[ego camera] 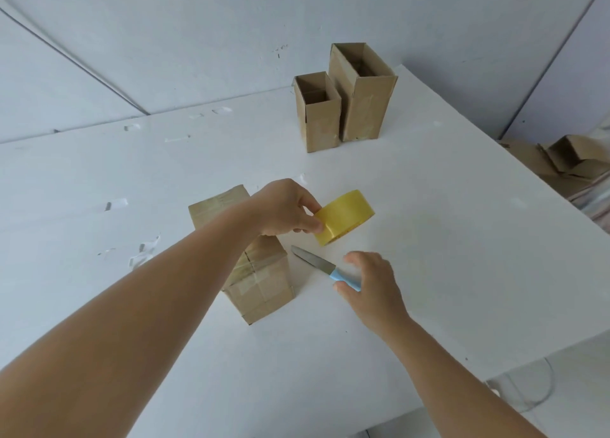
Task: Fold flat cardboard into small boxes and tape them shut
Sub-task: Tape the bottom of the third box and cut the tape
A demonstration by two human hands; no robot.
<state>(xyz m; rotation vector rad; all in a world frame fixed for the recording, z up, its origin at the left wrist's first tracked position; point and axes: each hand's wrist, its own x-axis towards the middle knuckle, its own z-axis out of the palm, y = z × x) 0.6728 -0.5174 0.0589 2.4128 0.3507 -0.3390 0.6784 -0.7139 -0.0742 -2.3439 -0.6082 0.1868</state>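
Broadly spread across the view, a white table (pixel 429 239), right edge running off toward the lower right. Near its middle, a taped-shut box (pixel 260 282), lying with long axis running from near right to far left, far end partly hidden behind the left forearm. At the far side, two open boxes, standing upright with mouths up and touching side by side: the taller box (pixel 363 97) on the right, the shorter box (pixel 318 114) on the left. Three boxes on the table in all. Past the right edge, a heap of loose cardboard (pixel 567 163), cut off by the frame, count unclear. Just right of the taped box, one yellow tape roll (pixel 345 216), tilted on edge, pinched at its near rim by the left hand (pixel 287 208), fingers curled on it. Below that, one knife (pixel 325 267), blade pointing far left, blue handle toward the right hand (pixel 369 284); fingers spread and loosely bent over the handle, contact hard to make out.
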